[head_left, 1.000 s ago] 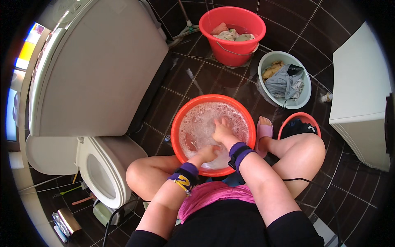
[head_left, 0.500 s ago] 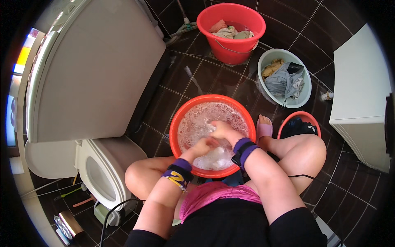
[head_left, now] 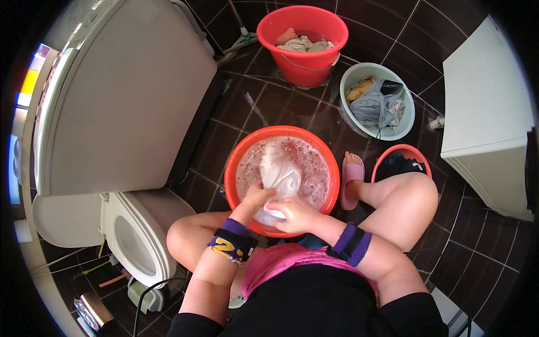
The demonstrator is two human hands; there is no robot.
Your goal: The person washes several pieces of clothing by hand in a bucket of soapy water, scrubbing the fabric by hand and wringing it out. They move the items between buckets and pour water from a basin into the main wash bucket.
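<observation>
The floor point(head_left: 269, 106) is laid with dark glossy tiles and pale grout lines. An orange basin point(head_left: 236, 168) of suds is set on it at the middle. A red bucket point(head_left: 303, 62) with cloths is stood at the far side, with a mop point(head_left: 241, 35) lying just beside it. A pale green basin point(head_left: 407, 121) of laundry is placed to the right of the bucket, and a smaller orange basin point(head_left: 401, 150) near it. A pink slipper point(head_left: 349, 185) is seen between the two orange basins. A toilet point(head_left: 135, 236) and a white cabinet point(head_left: 483, 112) are stood at the sides.
</observation>
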